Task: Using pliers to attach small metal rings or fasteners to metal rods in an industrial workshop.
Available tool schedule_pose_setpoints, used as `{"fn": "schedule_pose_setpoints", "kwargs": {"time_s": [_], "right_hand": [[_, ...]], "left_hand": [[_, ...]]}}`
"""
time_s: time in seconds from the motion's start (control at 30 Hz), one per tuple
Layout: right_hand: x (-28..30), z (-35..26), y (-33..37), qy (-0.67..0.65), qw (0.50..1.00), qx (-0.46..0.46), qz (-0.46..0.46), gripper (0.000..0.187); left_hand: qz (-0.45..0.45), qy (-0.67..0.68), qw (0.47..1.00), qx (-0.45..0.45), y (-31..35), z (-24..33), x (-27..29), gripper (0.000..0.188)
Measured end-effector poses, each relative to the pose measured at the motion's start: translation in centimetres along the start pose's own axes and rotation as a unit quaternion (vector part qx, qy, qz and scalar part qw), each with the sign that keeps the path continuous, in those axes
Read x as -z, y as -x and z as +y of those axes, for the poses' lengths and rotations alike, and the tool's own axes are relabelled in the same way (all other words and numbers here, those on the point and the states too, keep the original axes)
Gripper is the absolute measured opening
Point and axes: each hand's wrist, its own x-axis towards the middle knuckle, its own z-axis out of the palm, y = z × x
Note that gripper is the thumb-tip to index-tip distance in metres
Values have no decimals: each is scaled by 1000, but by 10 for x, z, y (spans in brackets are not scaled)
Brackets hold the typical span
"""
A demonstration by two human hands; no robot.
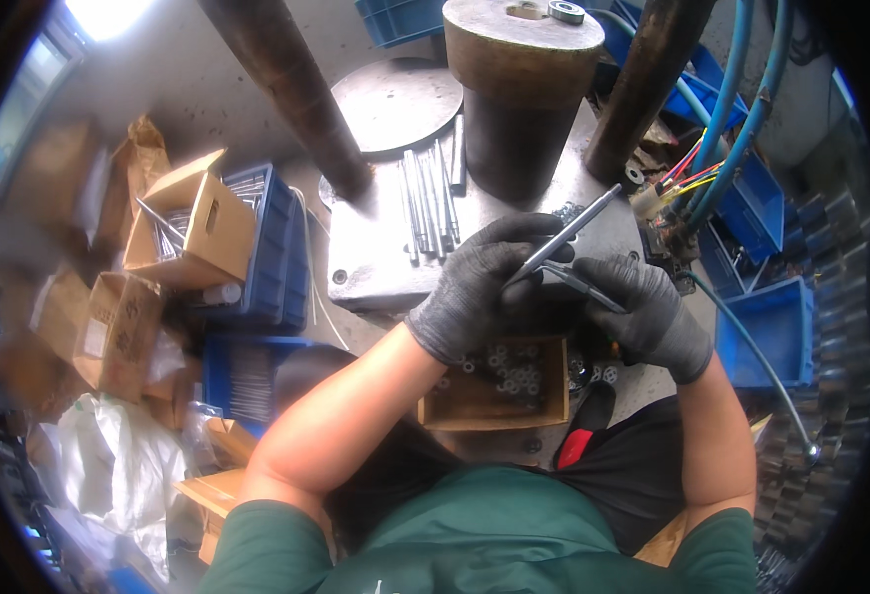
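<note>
Both my hands wear dark grey gloves and meet above the front of a metal press table (pixel 356 282). My left hand (pixel 475 287) is closed round a slim steel shaft (pixel 585 216), which slants up to the right. Close beside it, my right hand (pixel 648 307) grips a thin metal tool that looks like pliers (pixel 590 288); its tip reaches the lower part of the shaft. The glove hides most of the tool. Several similar steel rods (pixel 425 203) lie side by side on the table, left of the thick press column (pixel 514 129).
Below my hands sits an open box (pixel 494 421) of small rings. Blue crates (pixel 282 257) and a cardboard box of rods (pixel 227 233) stand at the left. Blue bins (pixel 776 342), hoses (pixel 737 109) and wires are on the right. A bearing (pixel 566 12) rests atop the column.
</note>
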Motion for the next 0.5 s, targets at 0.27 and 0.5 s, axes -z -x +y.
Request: {"fn": "schedule_pose_setpoints", "kwargs": {"time_s": [0.27,0.5], "right_hand": [[5,-4,8,-299,938,-143,-104,54],[0,34,2,165,982,71,64,33]], "left_hand": [[-37,99,994,17,3,0,3,47],[-6,137,990,33,-1,7,11,52]]}}
